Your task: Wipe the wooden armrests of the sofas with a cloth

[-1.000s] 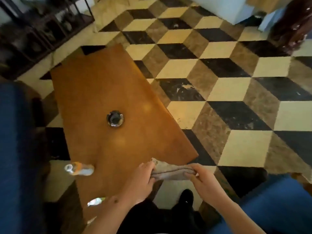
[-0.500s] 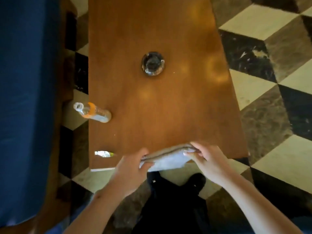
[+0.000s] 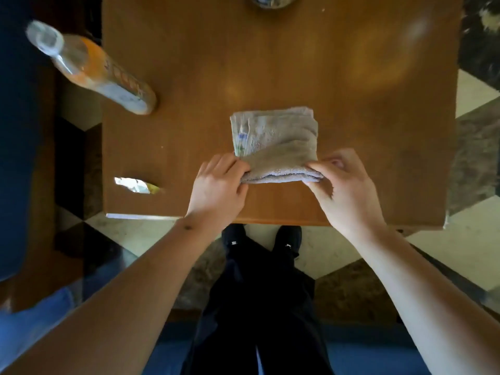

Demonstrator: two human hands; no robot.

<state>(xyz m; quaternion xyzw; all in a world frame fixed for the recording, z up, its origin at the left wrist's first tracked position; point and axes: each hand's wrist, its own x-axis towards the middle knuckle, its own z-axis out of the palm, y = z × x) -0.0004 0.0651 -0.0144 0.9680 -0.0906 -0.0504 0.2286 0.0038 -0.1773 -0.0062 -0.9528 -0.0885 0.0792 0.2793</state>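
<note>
A folded grey cloth lies on the wooden table, a little back from its near edge. My left hand pinches the cloth's near left corner. My right hand pinches the near right corner. Between the two hands the near edge is lifted into a fold. A blue sofa with a dark wooden armrest runs along the left edge of the view.
A clear spray bottle with an orange label stands at the table's left edge. A small shiny wrapper lies near the front left corner. A glass ashtray sits at the top. Checkered floor tiles surround the table; blue cushion is below.
The view has moved in over the table. The cloth, held in the air at the table's near edge before, now rests flat on the tabletop with both hands still on its near edge.
</note>
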